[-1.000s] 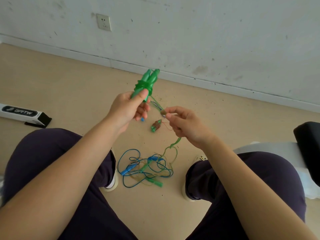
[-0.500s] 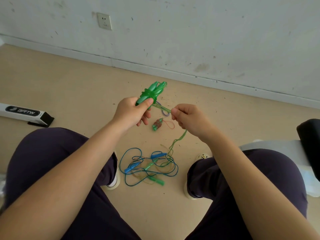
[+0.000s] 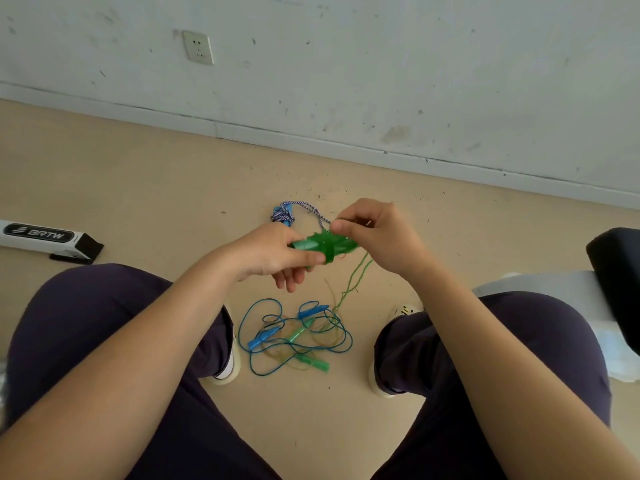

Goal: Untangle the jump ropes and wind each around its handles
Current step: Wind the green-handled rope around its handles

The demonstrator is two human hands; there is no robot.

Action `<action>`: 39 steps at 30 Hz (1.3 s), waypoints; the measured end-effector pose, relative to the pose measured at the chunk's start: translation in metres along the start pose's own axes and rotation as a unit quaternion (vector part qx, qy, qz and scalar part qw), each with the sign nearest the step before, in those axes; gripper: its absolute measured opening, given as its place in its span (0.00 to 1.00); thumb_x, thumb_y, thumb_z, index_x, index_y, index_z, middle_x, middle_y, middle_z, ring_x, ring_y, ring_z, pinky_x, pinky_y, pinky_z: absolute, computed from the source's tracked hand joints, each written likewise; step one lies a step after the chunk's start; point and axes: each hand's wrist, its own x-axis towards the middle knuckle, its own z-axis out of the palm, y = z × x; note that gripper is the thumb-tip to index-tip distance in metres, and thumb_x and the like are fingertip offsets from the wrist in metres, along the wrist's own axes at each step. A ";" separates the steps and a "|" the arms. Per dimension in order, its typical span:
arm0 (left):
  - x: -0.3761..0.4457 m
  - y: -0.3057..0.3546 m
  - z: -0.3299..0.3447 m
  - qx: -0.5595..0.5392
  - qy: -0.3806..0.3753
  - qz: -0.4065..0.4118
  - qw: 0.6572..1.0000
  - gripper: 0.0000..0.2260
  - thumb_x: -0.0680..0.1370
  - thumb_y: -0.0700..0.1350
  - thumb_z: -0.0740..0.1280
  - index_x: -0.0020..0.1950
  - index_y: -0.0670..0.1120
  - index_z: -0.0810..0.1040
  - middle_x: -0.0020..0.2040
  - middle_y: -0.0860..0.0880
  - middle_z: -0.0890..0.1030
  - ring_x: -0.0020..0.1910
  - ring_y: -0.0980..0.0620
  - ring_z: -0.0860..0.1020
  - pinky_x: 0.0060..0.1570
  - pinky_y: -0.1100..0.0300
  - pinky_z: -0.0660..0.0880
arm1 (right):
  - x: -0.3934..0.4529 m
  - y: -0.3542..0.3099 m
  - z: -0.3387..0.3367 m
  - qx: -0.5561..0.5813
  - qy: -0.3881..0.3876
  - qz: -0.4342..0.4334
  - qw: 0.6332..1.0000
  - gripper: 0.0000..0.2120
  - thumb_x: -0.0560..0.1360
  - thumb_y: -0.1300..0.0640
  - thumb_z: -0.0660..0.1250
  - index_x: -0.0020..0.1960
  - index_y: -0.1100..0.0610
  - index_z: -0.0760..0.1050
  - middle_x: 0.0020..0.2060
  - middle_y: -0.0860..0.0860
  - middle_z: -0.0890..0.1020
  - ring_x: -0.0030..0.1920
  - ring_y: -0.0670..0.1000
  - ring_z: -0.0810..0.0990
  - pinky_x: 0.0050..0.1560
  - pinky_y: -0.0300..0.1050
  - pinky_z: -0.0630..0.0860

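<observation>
I'm gripping the pair of green plastic jump-rope handles (image 3: pixel 313 244) in my left hand (image 3: pixel 273 254), thumb curled over them, the bundle lying sideways between both hands. My right hand (image 3: pixel 377 233) is pinching the thin green cord (image 3: pixel 353 282) against the wound wraps at the handles' far end, fingers bent tight. The loose green cord is trailing down from there to the floor, into the tangled pile of blue and green ropes (image 3: pixel 294 337) between my feet. The blue-and-white braided rope (image 3: pixel 287 213) is lying just beyond my hands
</observation>
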 end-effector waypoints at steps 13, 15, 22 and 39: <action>-0.015 0.011 -0.005 -0.009 -0.084 0.050 0.995 0.08 0.79 0.45 0.69 0.46 0.40 0.79 0.31 0.46 0.80 0.27 0.49 0.79 0.28 0.61 0.75 | 0.002 0.001 0.004 0.054 -0.073 0.058 0.994 0.12 0.74 0.52 0.73 0.41 0.56 0.72 0.32 0.51 0.71 0.31 0.46 0.68 0.30 0.36 0.66; -0.015 0.011 -0.006 -0.028 -0.074 0.058 0.995 0.09 0.79 0.45 0.68 0.46 0.39 0.78 0.31 0.45 0.80 0.28 0.48 0.79 0.28 0.60 0.75 | 0.001 -0.001 0.004 0.081 -0.105 0.092 0.987 0.11 0.77 0.51 0.69 0.41 0.58 0.76 0.31 0.50 0.75 0.31 0.46 0.72 0.32 0.37 0.68; -0.015 0.016 -0.009 -0.158 0.003 0.081 0.984 0.16 0.74 0.52 0.68 0.46 0.38 0.77 0.31 0.45 0.79 0.27 0.48 0.78 0.26 0.61 0.74 | -0.001 0.002 -0.002 0.316 -0.139 0.129 0.929 0.17 0.78 0.53 0.67 0.60 0.64 0.74 0.47 0.60 0.78 0.38 0.55 0.78 0.43 0.48 0.76; 0.002 0.000 -0.007 -0.108 0.224 0.039 0.968 0.15 0.79 0.53 0.69 0.46 0.40 0.80 0.30 0.48 0.82 0.29 0.47 0.80 0.30 0.59 0.73 | -0.003 -0.005 0.006 0.089 -0.067 0.087 0.990 0.14 0.77 0.56 0.70 0.38 0.63 0.72 0.27 0.52 0.74 0.27 0.46 0.73 0.31 0.37 0.70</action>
